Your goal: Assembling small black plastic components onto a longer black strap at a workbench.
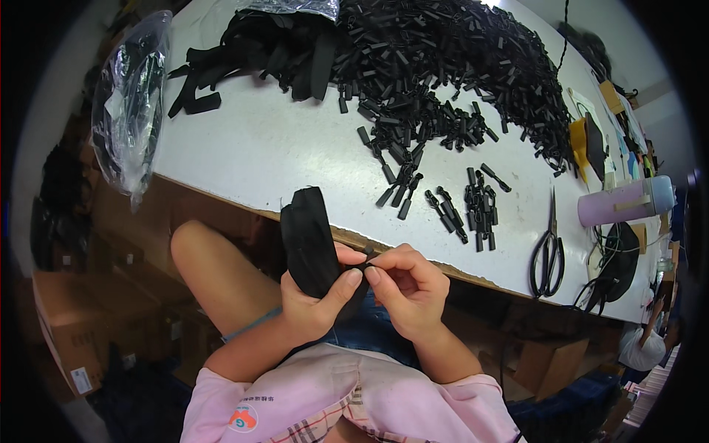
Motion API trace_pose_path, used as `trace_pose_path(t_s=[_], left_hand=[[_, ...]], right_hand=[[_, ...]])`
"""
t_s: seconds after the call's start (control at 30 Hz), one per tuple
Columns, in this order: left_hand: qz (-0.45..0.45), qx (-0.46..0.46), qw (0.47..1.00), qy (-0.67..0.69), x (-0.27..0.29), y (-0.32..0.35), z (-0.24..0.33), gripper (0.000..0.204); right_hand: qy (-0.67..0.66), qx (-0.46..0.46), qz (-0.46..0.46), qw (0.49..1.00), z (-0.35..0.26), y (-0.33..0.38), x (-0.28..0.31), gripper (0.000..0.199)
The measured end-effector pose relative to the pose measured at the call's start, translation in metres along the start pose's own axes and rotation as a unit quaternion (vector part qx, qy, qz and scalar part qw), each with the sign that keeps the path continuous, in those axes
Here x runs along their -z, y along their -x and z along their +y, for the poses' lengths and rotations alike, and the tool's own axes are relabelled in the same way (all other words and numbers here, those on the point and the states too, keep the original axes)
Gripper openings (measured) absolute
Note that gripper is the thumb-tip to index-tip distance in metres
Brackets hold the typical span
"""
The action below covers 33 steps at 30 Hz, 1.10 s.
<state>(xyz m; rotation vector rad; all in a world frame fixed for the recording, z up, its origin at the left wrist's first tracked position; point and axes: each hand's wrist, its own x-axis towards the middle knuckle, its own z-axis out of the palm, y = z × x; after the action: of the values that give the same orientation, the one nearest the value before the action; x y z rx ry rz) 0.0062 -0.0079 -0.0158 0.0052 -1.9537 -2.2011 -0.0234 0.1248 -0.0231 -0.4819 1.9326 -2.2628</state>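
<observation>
My left hand (pixel 316 304) is wrapped round a looped bundle of black zipper tape (pixel 307 240), which stands up above the palm at the table's front edge. My right hand (pixel 413 289) is closed in a pinch. Its thumb and forefinger meet the left thumb and fingertips at a small dark end, possibly a zipper slider on the tape; the fingers hide most of it. Beyond the hands lie small groups of black zipper sliders (pixel 481 207) with long pulls. A large heap of the same sliders (pixel 458 55) covers the far part of the table.
More black tape strips (pixel 273 44) lie at the far left, beside a clear plastic bag (pixel 133 103). At the right are black-handled scissors (pixel 546 262), a lilac bottle (pixel 620 201) on its side and a dark pouch (pixel 619 258). Cardboard boxes (pixel 81 325) stand below the white table (pixel 244 148).
</observation>
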Motion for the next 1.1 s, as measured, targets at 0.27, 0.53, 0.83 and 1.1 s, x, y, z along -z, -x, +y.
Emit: trace_pose_path(t_s=[0.27, 0.53, 0.83, 1.1], left_hand=[[0.030, -0.026, 0.999, 0.021, -0.002, 0.002, -0.009, 0.015], [-0.051, 0.144, 0.981, 0.120, 0.008, 0.000, -0.001, 0.015], [0.006, 0.092, 0.995, 0.040, -0.007, -0.002, 0.009, 0.015], [0.004, 0.101, 0.995, 0.021, -0.008, 0.001, 0.014, 0.016]], right_hand=[[-0.017, 0.029, 0.009, 0.999, 0.005, 0.001, -0.004, 0.007], [-0.302, -0.252, -0.100, 0.914, 0.001, -0.005, 0.017, 0.006], [0.142, 0.132, 0.017, 0.981, 0.010, 0.001, 0.000, 0.009], [0.133, 0.128, 0.020, 0.983, 0.011, 0.001, -0.001, 0.008]])
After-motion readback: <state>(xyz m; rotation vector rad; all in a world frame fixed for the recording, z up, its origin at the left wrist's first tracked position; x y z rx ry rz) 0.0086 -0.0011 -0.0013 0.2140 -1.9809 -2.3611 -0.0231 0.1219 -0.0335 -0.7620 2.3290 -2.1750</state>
